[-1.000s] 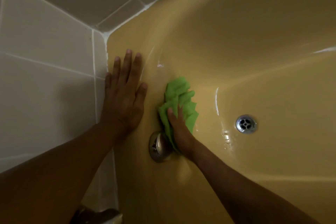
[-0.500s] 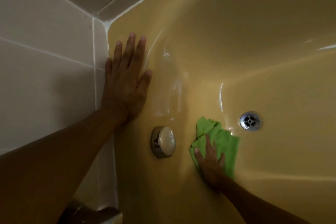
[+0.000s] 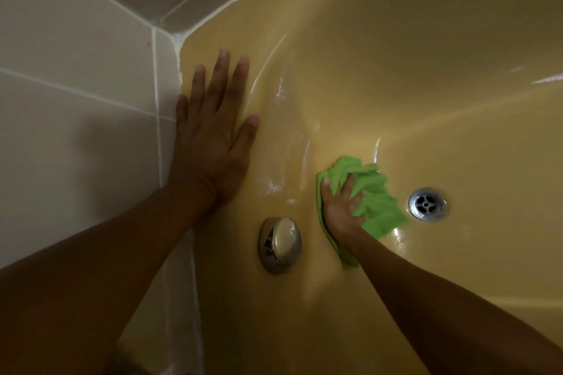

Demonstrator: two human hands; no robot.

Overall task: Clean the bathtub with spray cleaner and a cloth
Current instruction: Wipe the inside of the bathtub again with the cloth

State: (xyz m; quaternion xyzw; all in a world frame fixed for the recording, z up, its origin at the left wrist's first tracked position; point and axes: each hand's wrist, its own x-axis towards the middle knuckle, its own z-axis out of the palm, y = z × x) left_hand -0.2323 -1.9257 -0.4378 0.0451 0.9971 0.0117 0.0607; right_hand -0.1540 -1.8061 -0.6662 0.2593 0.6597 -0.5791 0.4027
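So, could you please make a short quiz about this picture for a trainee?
1. True or false: the left hand lies flat on the bathtub, holding nothing.
2. The green cloth lies: A) between chrome cap and drain; B) under the left hand; C) over the drain.
3. Which hand grips the green cloth?
Key: 1 true; 2 A; 3 the right hand.
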